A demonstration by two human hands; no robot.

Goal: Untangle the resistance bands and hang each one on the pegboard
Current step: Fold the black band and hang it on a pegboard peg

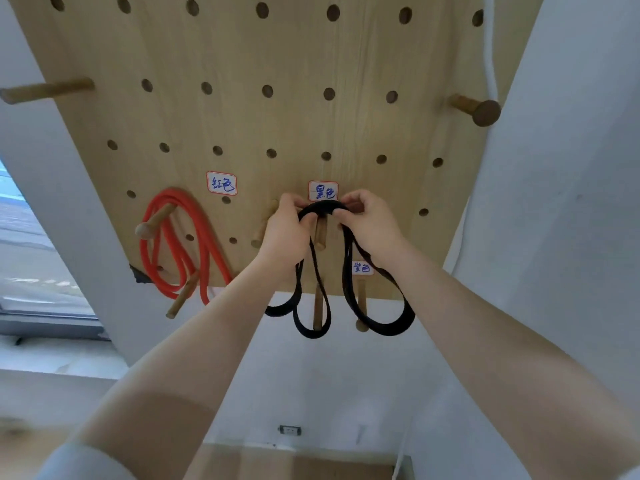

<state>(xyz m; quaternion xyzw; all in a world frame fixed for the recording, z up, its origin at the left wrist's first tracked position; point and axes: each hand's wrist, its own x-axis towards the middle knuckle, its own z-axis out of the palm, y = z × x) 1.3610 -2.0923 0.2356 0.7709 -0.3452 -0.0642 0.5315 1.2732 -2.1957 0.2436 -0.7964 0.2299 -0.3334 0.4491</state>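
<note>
A wooden pegboard fills the upper view. A black flat resistance band arches over a wooden peg just below a white label with blue writing. My left hand pinches the band left of the peg and my right hand pinches it right of the peg. Its loops hang down below the board's lower edge. A red tube band hangs in loops over a peg at the left, under another label.
Long pegs stick out at the far left and far right. Two more pegs sit near the bottom edge under a third label. White walls flank the board, and a window lies at the left.
</note>
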